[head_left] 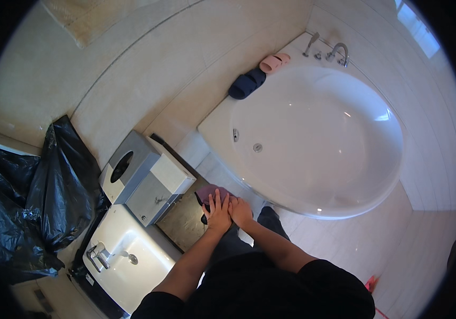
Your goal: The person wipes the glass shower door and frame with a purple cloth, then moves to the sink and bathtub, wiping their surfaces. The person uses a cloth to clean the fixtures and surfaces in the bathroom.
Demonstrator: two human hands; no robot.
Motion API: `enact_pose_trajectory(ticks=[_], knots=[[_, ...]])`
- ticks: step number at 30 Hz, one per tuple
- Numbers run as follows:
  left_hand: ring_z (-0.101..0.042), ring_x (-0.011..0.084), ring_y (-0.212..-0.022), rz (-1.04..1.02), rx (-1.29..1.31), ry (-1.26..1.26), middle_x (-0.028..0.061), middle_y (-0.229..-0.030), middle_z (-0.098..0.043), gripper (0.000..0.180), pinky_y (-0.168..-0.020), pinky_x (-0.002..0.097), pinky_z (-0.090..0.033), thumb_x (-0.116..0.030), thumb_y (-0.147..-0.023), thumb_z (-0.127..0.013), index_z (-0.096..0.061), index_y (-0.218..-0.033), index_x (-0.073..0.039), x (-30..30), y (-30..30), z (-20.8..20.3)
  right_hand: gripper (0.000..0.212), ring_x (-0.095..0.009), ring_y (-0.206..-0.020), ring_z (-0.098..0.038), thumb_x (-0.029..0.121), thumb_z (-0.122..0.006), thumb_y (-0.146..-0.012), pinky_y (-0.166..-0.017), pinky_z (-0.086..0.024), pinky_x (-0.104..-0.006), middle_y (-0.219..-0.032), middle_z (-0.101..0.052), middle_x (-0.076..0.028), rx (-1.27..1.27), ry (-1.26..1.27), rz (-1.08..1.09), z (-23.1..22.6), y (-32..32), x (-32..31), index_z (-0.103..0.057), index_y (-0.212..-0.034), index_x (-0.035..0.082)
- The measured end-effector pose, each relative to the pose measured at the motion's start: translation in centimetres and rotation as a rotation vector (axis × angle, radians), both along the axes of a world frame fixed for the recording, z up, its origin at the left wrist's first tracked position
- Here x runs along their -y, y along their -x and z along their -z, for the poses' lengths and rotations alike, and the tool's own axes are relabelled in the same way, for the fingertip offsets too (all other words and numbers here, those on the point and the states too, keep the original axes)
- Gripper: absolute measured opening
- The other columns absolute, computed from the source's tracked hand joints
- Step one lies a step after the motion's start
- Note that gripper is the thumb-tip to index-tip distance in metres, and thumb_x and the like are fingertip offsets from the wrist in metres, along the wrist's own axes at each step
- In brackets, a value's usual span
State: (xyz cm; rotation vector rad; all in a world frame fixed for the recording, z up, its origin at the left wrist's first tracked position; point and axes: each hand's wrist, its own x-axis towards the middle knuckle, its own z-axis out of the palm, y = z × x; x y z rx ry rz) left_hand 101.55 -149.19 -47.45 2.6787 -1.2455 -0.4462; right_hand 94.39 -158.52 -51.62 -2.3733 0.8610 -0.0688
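Observation:
A folded purple cloth (213, 192) with a dark edge lies under my hands, beside the vanity. My left hand (217, 213) rests on it with the fingers stretched and spread. Close against it is my right hand (240, 210), its fingers curled inward at the cloth's right side. Whatever those fingers hold is hidden beneath them. Below both hands are my dark trouser legs and one dark shoe (269, 215).
Ahead to the right stands a white bathtub (313, 202), with dark blue slippers (246, 85) and pink slippers (274, 63) on its rim. At left are a white sink (148, 282), a grey-and-white box (132, 154) with a round opening, and black plastic bags (60, 186).

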Motion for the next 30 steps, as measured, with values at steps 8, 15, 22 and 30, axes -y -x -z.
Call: enact_pose_trajectory(ticks=[8,15,22,30], knots=[[-0.040,0.0355,-0.127,0.053,0.007,-0.009,0.0091,-0.143,-0.047,0.038,-0.104,0.0601,-0.028,-0.022,-0.093,-0.052,-0.055,-0.130,-0.013,7.2,-0.5,0.6,0.027,-0.040,-0.093,-0.063,0.025,-0.046,-0.100,-0.083,-0.052,-0.0501,-0.100,-0.066,-0.020,0.080,-0.219,-0.037,1.7,0.1,7.6,-0.061,-0.107,0.004],[-0.039,0.0362,-0.131,-0.054,0.110,0.147,0.0081,-0.154,-0.038,0.061,-0.105,0.0576,-0.031,-0.009,-0.084,-0.057,-0.048,-0.144,-0.018,16.5,-2.7,1.1,0.024,-0.041,-0.095,-0.061,0.023,-0.049,-0.098,-0.083,-0.051,-0.0513,-0.102,-0.063,-0.020,0.332,-0.126,-0.008,0.5,-3.6,17.5,-0.060,-0.111,0.005],[-0.034,0.0384,-0.139,-0.464,0.226,0.418,0.0132,-0.160,-0.028,0.058,-0.107,0.0584,-0.029,-0.021,-0.094,-0.053,-0.040,-0.151,-0.016,21.9,-6.5,7.4,0.043,-0.040,-0.132,-0.046,0.025,-0.048,-0.099,-0.105,-0.040,-0.0524,-0.146,-0.045,-0.022,0.538,0.027,-0.218,3.5,-11.5,22.5,-0.051,-0.140,0.011],[-0.004,0.0356,-0.153,-0.440,0.015,-0.001,0.0173,-0.165,-0.012,0.068,-0.121,0.0550,-0.006,-0.031,-0.100,-0.040,-0.017,-0.158,-0.002,22.6,-9.0,17.5,0.053,-0.027,-0.153,-0.016,0.038,-0.031,-0.104,-0.121,-0.009,-0.0550,-0.165,-0.020,-0.010,-0.103,0.091,-0.552,13.0,-14.7,24.5,-0.034,-0.155,0.023]])
